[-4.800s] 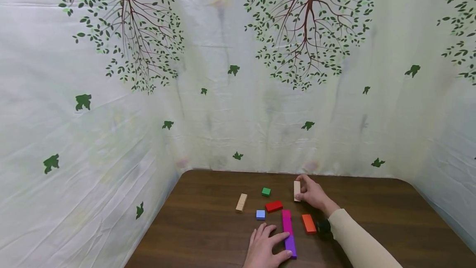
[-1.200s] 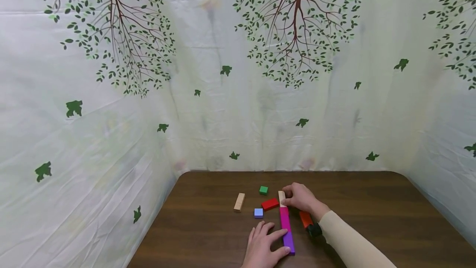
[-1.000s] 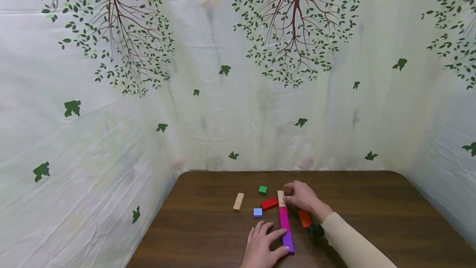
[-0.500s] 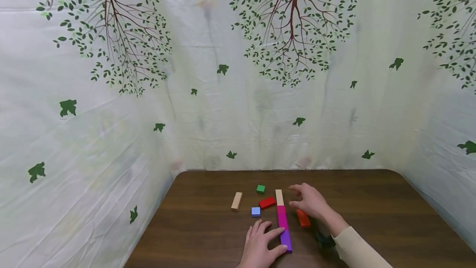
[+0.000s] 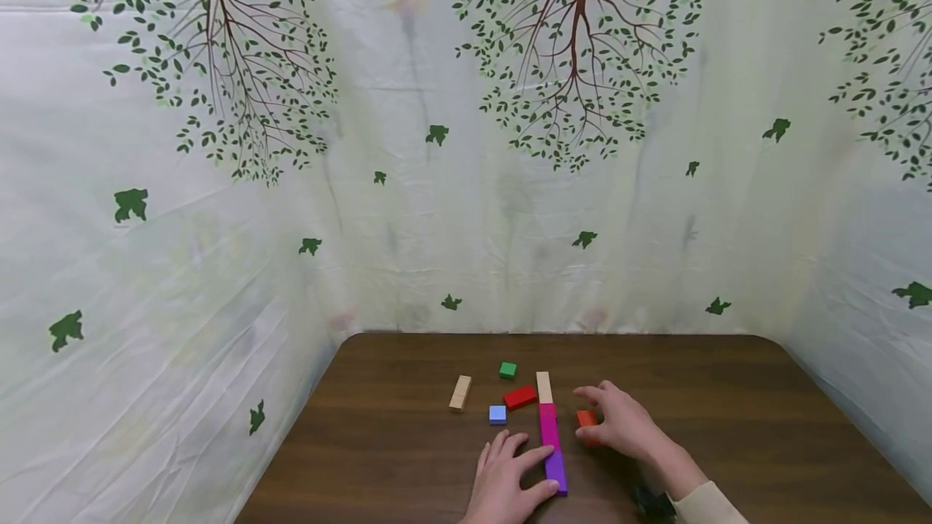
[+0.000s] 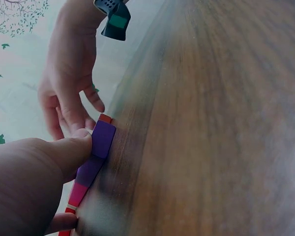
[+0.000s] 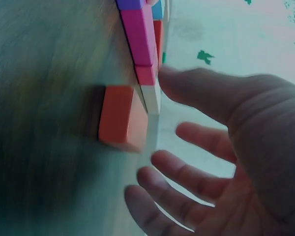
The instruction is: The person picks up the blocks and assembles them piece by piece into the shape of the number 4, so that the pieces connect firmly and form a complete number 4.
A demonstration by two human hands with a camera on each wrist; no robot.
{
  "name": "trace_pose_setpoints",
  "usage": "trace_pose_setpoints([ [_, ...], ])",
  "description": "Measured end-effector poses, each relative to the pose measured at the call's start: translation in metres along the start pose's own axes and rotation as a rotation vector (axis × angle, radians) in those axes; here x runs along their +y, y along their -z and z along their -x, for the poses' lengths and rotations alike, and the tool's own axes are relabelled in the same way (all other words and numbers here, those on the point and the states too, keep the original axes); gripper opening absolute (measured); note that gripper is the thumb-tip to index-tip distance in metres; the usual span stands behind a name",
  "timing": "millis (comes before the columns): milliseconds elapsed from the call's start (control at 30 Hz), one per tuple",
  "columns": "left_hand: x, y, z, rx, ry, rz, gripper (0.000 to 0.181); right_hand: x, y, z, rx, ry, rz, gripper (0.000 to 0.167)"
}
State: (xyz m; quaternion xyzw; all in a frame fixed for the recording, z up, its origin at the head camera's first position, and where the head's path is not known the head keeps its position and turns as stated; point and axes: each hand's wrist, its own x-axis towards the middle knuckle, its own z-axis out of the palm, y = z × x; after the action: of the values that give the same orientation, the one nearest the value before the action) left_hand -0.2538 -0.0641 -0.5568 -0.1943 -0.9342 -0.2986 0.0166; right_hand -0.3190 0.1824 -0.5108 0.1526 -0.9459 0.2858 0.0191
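Note:
A straight row of blocks runs away from me on the table: a purple block (image 5: 556,473) nearest, then a magenta block (image 5: 549,431), a short pink block (image 7: 145,74) and a pale wooden block (image 5: 544,387) at the far end. My left hand (image 5: 502,479) lies left of the row, thumb and index finger touching its near part. In the left wrist view the thumb presses against the purple block. Right of the row, my right hand (image 5: 629,425) hovers with spread fingers at an orange-red block (image 5: 586,416), partly covering it in the head view and holding nothing.
Left of the row lie a red block (image 5: 520,398), a light blue block (image 5: 497,415), a green block (image 5: 507,370) and another wooden block (image 5: 460,393). The brown table (image 5: 393,459) ends at a pale curtain (image 5: 437,209) printed with trees and leaves.
My right hand brought the pale wooden block leftward to the row's far end and let it go. It then drew back right and nearer, to the orange-red block. My left hand stayed by the row.

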Motion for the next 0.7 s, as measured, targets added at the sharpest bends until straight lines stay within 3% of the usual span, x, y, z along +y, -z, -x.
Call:
trace_pose_setpoints([
  [267,-0.002,-0.002,-0.002,-0.006,0.006,0.004,0.049,0.019,0.002,0.003,-0.118,0.077,-0.030,0.065],
  [700,0.000,0.001,-0.003,-0.032,0.043,0.019,0.047,0.032,-0.001,0.001,-0.155,0.142,-0.063,0.064],
])
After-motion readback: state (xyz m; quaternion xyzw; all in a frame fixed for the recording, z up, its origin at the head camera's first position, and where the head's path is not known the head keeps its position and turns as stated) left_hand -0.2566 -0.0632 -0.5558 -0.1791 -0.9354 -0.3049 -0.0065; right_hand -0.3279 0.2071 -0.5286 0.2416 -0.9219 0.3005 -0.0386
